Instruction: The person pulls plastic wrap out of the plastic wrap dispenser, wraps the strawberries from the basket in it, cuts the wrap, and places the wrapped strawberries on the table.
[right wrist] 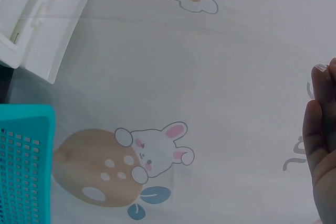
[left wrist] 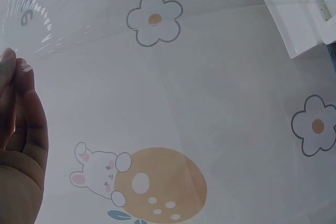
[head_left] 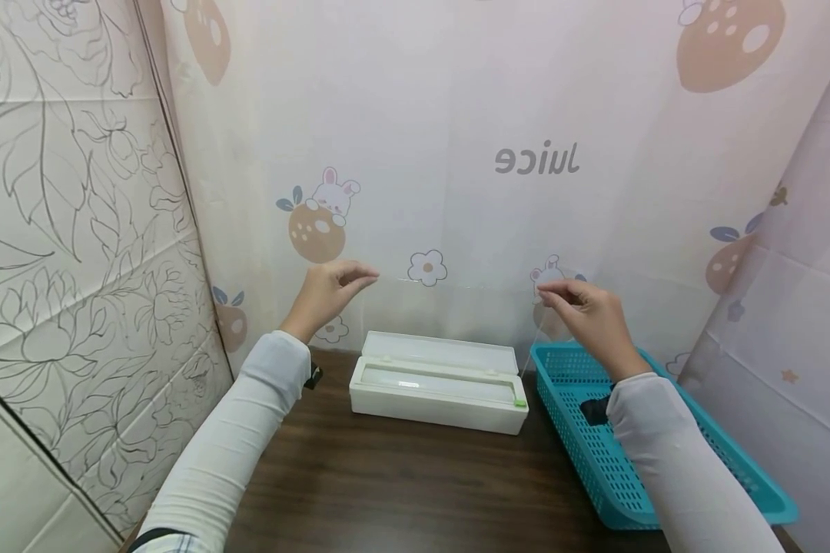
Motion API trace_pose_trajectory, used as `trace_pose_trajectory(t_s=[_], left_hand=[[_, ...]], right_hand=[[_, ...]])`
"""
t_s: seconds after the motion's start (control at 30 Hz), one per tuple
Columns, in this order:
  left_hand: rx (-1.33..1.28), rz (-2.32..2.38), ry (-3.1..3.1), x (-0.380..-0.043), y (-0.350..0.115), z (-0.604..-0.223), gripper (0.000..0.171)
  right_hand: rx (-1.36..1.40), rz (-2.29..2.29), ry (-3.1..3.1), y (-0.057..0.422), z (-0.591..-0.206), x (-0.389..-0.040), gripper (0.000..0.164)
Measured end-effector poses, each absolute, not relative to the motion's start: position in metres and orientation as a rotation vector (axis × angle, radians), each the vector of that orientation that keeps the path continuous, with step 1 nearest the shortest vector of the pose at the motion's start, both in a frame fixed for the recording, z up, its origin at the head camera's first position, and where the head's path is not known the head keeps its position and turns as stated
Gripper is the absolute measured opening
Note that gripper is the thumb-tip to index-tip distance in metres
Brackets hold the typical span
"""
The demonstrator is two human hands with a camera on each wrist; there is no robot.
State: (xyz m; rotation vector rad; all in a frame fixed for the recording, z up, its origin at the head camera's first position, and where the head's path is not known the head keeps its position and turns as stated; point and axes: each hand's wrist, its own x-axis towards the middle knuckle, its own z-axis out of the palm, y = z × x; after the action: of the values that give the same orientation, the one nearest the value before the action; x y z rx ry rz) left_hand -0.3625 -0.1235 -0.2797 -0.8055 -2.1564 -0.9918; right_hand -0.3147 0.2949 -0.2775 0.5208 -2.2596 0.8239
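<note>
A sheet of clear plastic film (left wrist: 44,30) stretches between my raised hands, nearly invisible except for glints and wrinkles. My left hand (head_left: 327,298) pinches one upper corner between thumb and fingertips. At the other corner, my right hand (head_left: 591,316) pinches the film the same way. Below them on the table stands a long white film dispenser box (head_left: 439,415) with its lid (head_left: 439,352) raised at the back. A green slider (head_left: 519,402) sits at the box's right end. The film's right edge slants down toward that end; where its lower edge lies cannot be made out.
On the right, a teal perforated basket (head_left: 778,503) stands beside the box, under my right forearm. Dark wooden table (head_left: 401,491) lies in front. A printed curtain (head_left: 415,138) hangs behind, with patterned panels on the left (head_left: 76,230) and right.
</note>
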Motion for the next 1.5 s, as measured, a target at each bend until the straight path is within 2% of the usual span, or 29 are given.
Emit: trace_pose_trajectory(t_s=[1.5], left_hand=[[-0.824, -0.995, -2.104, -0.354, -0.129, -0.252, 0.011]], right_hand=[[0.549, 0.767, -2.144, 0.287, -0.253, -0.302, 0.018]])
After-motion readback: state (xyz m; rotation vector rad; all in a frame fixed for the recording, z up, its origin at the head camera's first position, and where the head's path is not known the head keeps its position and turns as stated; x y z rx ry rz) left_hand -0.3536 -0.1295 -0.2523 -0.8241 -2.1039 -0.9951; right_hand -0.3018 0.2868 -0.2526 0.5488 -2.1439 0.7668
